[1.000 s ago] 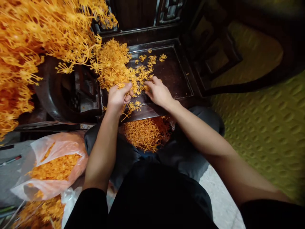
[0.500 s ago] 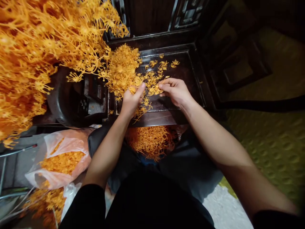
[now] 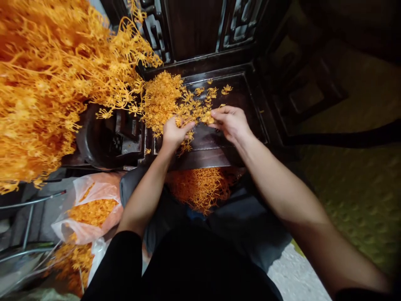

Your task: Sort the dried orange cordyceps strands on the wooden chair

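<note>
My left hand (image 3: 174,133) is closed on some orange plastic flower pieces at the near edge of a heap, its thumb pointing right. My right hand (image 3: 233,122), thumb and fingertips together, pinches a small orange plastic flower piece (image 3: 207,117) to the right of it. Between and beyond the hands, loose spidery pieces lie scattered on the dark wooden seat (image 3: 241,90). A dense heap of the same orange pieces (image 3: 163,98) sits at the seat's left side. The fingers partly hide what each hand holds.
A large mass of orange plastic sprays (image 3: 56,79) fills the upper left, over a curved wooden armrest (image 3: 89,142). Lower left stands an open plastic bag (image 3: 109,188) with orange pieces inside. Thin orange stems (image 3: 202,188) are bunched between my knees, below the seat edge.
My left thumb has lowered towards the right hand's fingertips. Thin stems near the left hand have shifted. The whole view has swung slightly; my right hand keeps its pinch.
</note>
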Demonstrator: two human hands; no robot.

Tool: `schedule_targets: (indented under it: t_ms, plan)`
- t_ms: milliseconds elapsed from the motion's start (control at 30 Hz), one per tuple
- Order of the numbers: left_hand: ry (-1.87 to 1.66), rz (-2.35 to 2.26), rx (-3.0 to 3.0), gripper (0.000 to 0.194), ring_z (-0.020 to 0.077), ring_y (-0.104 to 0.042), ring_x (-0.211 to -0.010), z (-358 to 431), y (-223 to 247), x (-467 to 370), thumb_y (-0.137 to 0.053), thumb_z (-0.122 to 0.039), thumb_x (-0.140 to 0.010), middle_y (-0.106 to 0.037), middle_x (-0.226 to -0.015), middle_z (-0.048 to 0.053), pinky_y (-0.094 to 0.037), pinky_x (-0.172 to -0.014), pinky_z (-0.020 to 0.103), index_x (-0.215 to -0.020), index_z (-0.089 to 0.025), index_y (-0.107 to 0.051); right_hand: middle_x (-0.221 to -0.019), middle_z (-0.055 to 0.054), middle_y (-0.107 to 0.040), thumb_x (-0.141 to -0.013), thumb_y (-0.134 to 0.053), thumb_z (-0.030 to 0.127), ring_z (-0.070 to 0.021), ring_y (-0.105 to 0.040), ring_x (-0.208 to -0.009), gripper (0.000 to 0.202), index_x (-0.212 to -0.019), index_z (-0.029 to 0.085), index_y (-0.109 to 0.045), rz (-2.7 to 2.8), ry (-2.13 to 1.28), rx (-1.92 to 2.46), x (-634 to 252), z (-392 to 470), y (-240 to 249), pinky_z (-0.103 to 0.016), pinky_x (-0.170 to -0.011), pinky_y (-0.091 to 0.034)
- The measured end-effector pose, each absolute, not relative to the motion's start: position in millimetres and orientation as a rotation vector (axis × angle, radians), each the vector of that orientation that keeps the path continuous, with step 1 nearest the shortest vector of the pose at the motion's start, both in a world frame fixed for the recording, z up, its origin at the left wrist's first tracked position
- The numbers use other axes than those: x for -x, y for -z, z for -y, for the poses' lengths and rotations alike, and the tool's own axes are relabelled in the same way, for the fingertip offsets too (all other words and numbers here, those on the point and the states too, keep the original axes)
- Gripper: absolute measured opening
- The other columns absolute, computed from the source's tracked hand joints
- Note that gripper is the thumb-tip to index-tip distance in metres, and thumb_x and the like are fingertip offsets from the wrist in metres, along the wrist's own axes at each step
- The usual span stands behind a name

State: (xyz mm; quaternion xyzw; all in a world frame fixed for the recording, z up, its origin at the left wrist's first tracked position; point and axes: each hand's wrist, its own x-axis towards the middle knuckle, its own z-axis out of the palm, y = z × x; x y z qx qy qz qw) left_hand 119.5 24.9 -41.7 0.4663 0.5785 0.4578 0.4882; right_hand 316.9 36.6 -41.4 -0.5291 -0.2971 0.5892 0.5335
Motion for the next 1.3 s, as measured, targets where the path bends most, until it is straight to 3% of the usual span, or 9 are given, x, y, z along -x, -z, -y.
schedule_targets:
  t_ms: [100,367,567,633,767,900,1100,1167,1300]
  plan:
    - [-1.043,-1.381,-1.19,0.05,0.0114,-0.066,-0.067,-21.1,37.0,-126.6,-0.094,-0.04,-0.064,-0.069,-0.088,0.003,-0.056,-0.053,0.023,-0.079,-0.018,-0.052,-0.076,0.001,-0.07,-0.063,-0.092,0.02,-0.0104,-0.067,-0.066,0.033,-0.071,0.017,-0.061,0.68,-1.513,1.199,-303.6,-27.5,40.0,-0.027,-0.067,-0.063]
    - [-0.962,-1.292,-1.038,0.059,0.0111,-0.063,-0.049,-14.6,15.3,-145.1,-0.093,-0.023,-0.067,-0.052,-0.054,-0.008,-0.045,-0.042,0.018,-0.073,-0.022,-0.034,-0.068,0.004,-0.064,-0.061,-0.089,0.018,-0.008,-0.059,-0.062,0.033,-0.064,0.017,-0.057,0.578,-1.377,1.196,-277.3,-18.2,41.4,-0.023,-0.062,-0.053]
    - [-0.872,-1.227,-0.973,0.047,0.009,-0.06,-0.048,-10.6,1.0,-124.8,-0.085,-0.013,-0.073,-0.065,-0.061,-0.001,-0.046,-0.046,0.019,-0.073,-0.02,-0.039,-0.066,0.004,-0.06,-0.076,-0.076,0.014,-0.0089,-0.058,-0.06,0.023,-0.071,0.02,-0.054,0.431,-1.204,1.23,-317.3,-38.5,36.9,-0.025,-0.064,-0.055]
    - [-0.922,-1.249,-0.946,0.039,0.0098,-0.062,-0.049,-12.1,0.6,-113.3,-0.081,-0.009,-0.076,-0.067,-0.064,0.001,-0.049,-0.048,0.021,-0.074,-0.019,-0.043,-0.07,0.005,-0.062,-0.08,-0.076,0.017,-0.0091,-0.063,-0.067,0.026,-0.074,0.022,-0.052,0.438,-1.113,1.16,-336.4,-41.9,34.4,-0.026,-0.074,-0.059]
    - [-1.082,-1.259,-0.887,0.033,0.0148,-0.074,-0.067,-22.4,9.2,-109.5,-0.076,-0.005,-0.08,-0.07,-0.076,0.003,-0.061,-0.067,0.028,-0.08,-0.018,-0.047,-0.076,0.001,-0.069,-0.071,-0.084,0.02,-0.0148,-0.072,-0.075,0.025,-0.077,0.02,-0.06,0.652,-1.437,1.093,-335.2,-28.9,28.0,-0.036,-0.078,-0.064]
    - [-1.069,-1.216,-0.908,0.039,0.0178,-0.076,-0.081,-27.6,17.8,-116.2,-0.083,-0.009,-0.075,-0.07,-0.082,0.002,-0.062,-0.074,0.031,-0.083,-0.019,-0.046,-0.075,0.0,-0.072,-0.059,-0.093,0.023,-0.0156,-0.073,-0.073,0.035,-0.081,0.019,-0.066,0.753,-1.566,1.074,-313.9,-14.2,21.1,-0.035,-0.074,-0.066]
    - [-1.096,-1.092,-1.119,0.05,0.0191,-0.073,-0.099,-21.3,14.6,-120.5,-0.089,-0.037,-0.069,-0.073,-0.101,0.007,-0.059,-0.072,0.025,-0.074,-0.019,-0.043,-0.073,-0.003,-0.072,-0.05,-0.1,0.037,-0.0171,-0.073,-0.069,0.046,-0.079,0.017,-0.069,0.837,-1.441,1.107,-309.0,-9.6,24.2,-0.033,-0.071,-0.065]
    - [-1.097,-1.032,-1.179,0.058,0.0189,-0.073,-0.094,-18.6,13.8,-126.8,-0.092,-0.037,-0.064,-0.074,-0.097,0.007,-0.057,-0.068,0.024,-0.07,-0.02,-0.037,-0.072,-0.004,-0.072,-0.051,-0.1,0.036,-0.0182,-0.073,-0.066,0.043,-0.075,0.017,-0.069,0.873,-1.375,1.145,-302.8,-9.1,29.4,-0.034,-0.069,-0.064]
    - [-1.075,-1.121,-1.168,0.06,0.014,-0.068,-0.068,-13.7,11.2,-133.3,-0.092,-0.025,-0.06,-0.066,-0.068,-0.001,-0.051,-0.057,0.022,-0.068,-0.022,-0.033,-0.067,-0.003,-0.07,-0.06,-0.093,0.021,-0.0175,-0.068,-0.059,0.026,-0.069,0.016,-0.069,0.871,-1.207,1.247,-302.2,-18.6,34.7,-0.035,-0.064,-0.061]
